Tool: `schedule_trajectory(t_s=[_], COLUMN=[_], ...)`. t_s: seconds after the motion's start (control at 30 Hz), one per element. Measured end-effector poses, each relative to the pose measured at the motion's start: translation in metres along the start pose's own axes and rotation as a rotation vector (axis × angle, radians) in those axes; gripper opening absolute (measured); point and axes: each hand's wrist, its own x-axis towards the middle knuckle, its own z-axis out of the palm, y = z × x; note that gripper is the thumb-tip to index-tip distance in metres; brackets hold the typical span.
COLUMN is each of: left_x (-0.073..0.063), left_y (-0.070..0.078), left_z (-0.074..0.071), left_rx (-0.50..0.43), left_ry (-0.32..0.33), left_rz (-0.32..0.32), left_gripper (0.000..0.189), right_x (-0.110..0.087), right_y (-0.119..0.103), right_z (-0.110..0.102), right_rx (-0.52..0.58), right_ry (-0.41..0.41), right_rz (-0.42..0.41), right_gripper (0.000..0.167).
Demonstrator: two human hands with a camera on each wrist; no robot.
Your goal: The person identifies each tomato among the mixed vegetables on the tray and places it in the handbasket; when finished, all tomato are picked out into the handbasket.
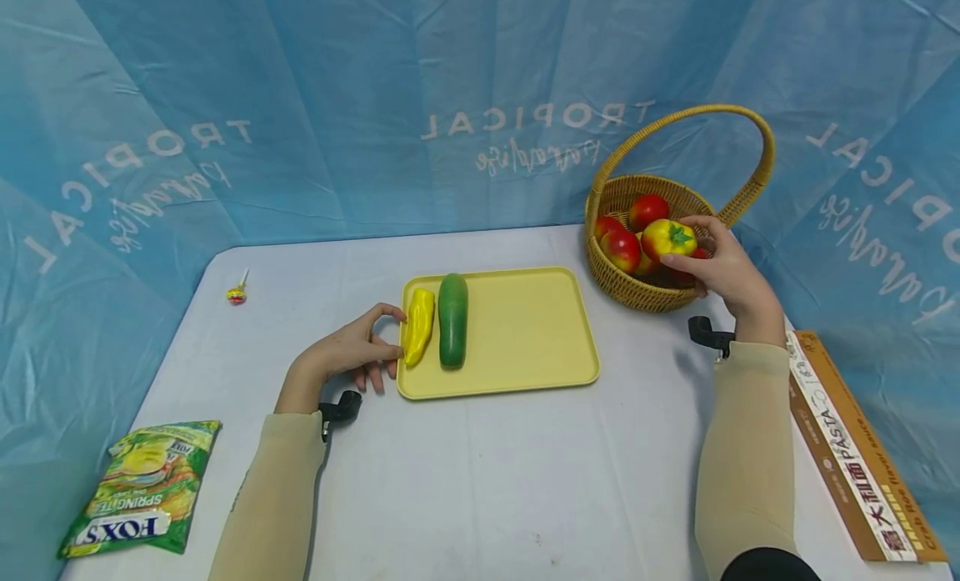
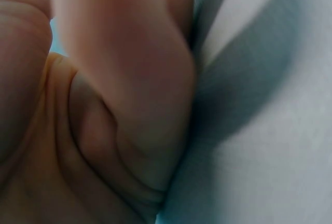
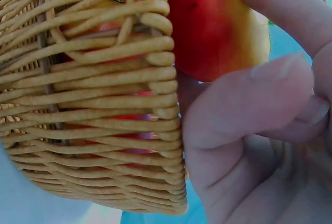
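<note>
My right hand (image 1: 723, 264) reaches over the wicker basket (image 1: 630, 293) and pinches a yellow-and-red bell pepper (image 1: 667, 239) between thumb and forefinger. In the right wrist view, the bell pepper (image 3: 218, 27) shows beside the basket's weave, with the thumb in front. At the left rim of the yellow tray (image 1: 525, 331), my left hand (image 1: 348, 348) has bent fingers, the thumb and forefinger tips apart. They lie close to a long yellow pepper (image 1: 419, 327); firm contact is unclear. A dark green cucumber-like vegetable (image 1: 453, 321) lies beside that pepper on the tray.
Several red-and-yellow fruits (image 1: 620, 249) fill the basket, whose tall handle (image 1: 693, 112) arches above. A lollipop (image 1: 237, 293) lies back left, a green FOX'S bag (image 1: 146, 489) front left. Along the right edge runs a long brown pasta box (image 1: 862, 448). Blue curtains hang behind the table.
</note>
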Motion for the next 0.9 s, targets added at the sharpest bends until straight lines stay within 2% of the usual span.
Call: schedule_trajectory(t_s=[0.3,0.57,0.9], left_x=[0.0005,0.0015,0.0017], left_y=[0.0011,-0.0008,-0.0018], left_z=[-0.0011,-0.0016,-0.0008], left_rx=[0.011,0.005,0.007], left_ry=[0.002,-0.003,-0.001], left_rz=[0.002,-0.001,-0.003], left_gripper=[0.070,0.070,0.071], right_x=[-0.0004,-0.0022,-0.0068], right_y=[-0.0048,-0.0045,-0.0095], right_z=[-0.0003,-0.0020,-0.0016], right_rx=[-0.043,-0.025,-0.024], right_ry=[-0.004,0.021,0.047], right_rz=[0.019,0.009,-0.026], right_gripper=[0.077,0.065,0.061])
